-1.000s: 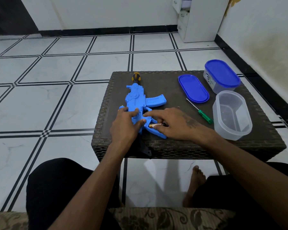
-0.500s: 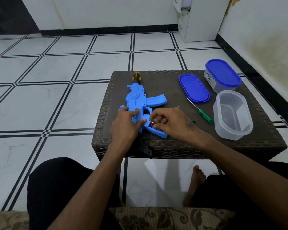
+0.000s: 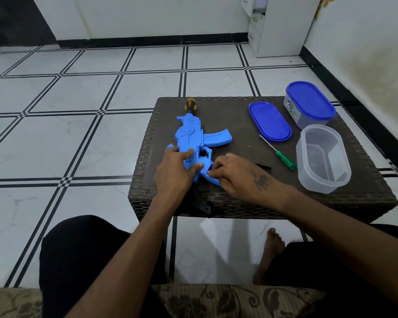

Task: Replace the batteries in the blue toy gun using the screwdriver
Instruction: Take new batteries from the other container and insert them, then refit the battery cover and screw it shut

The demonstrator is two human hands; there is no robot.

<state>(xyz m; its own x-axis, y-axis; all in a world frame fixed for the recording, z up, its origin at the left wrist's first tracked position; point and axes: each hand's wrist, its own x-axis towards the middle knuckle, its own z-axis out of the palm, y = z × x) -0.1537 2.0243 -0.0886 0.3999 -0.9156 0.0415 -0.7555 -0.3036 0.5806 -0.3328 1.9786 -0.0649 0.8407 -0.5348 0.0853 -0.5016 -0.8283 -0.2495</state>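
While the left hand lies over the rear of the blue toy gun, fingers spread and thumb pressed on its body, the right hand has its fingers curled in at the grip, pinching at something small there that I cannot make out. One toy gun lies flat on the left half of the dark woven desk, muzzle pointing away; its body is light blue moulded plastic with a curved magazine sticking out to the right, a black-and-yellow tip at the far end and a black stock hanging over the near edge. A small dark flat piece peeks out beyond the right hand. One green-handled screwdriver lies to the right, with a tiny screw nearby. Further right are two tubs: one clear and open, one closed with a blue lid and a label too small to read. One loose blue lid lies beside them.
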